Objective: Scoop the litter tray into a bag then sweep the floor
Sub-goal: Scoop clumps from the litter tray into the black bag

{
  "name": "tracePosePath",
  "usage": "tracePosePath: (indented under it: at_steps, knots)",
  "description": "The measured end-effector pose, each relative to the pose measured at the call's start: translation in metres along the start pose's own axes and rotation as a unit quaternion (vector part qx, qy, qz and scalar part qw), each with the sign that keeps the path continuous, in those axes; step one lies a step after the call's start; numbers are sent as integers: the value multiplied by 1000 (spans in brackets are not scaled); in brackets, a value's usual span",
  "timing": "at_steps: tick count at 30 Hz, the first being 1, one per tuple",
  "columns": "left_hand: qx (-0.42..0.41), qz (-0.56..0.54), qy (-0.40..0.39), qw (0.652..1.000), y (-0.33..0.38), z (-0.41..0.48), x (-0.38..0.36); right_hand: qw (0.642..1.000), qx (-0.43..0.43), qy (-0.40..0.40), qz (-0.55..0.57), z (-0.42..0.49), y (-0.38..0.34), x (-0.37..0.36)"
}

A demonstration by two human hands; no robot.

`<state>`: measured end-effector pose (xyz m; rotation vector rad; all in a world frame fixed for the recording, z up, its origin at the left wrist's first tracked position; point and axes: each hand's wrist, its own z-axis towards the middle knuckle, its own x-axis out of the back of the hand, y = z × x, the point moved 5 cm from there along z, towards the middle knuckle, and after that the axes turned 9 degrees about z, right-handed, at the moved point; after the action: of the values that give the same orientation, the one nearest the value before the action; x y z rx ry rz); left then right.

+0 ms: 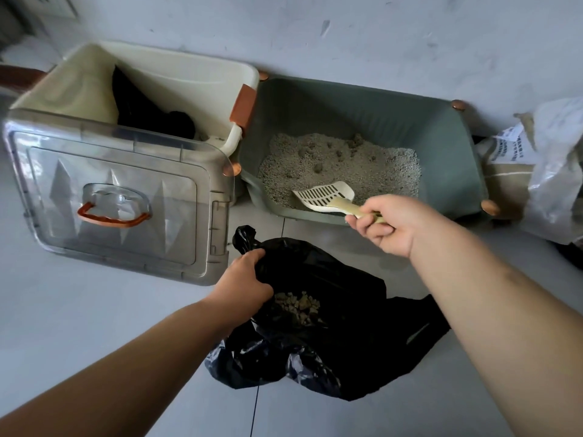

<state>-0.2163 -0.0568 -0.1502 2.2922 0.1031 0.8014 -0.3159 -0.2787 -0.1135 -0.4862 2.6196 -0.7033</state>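
My right hand [386, 223] is clenched round the scoop [326, 197] handle, its slotted head low over the near edge of the litter [340, 165] in the green litter tray [362, 118], ready to dig. My left hand [244, 279] pinches the black bag [340, 335] rim, holding its mouth open just near of the tray, so clumps [298, 305] drop straight in.
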Motion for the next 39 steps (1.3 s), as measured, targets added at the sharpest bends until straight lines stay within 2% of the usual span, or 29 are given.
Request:
tracePosePath:
  at_steps: [7,14,22,39]
  knots:
    - [4,-2,-8,1000,-11,4,3,995,30,11,96,55,28,-35]
    - [19,-21,-10,1000,-29,7,4,988,29,25,149,91,25,-57]
    - [32,-26,-30,999,-37,16,1,975,9,-10,222,103,32,-62]
    - [20,-27,-33,999,-33,20,-1,975,54,-18,213,89,29,-24]
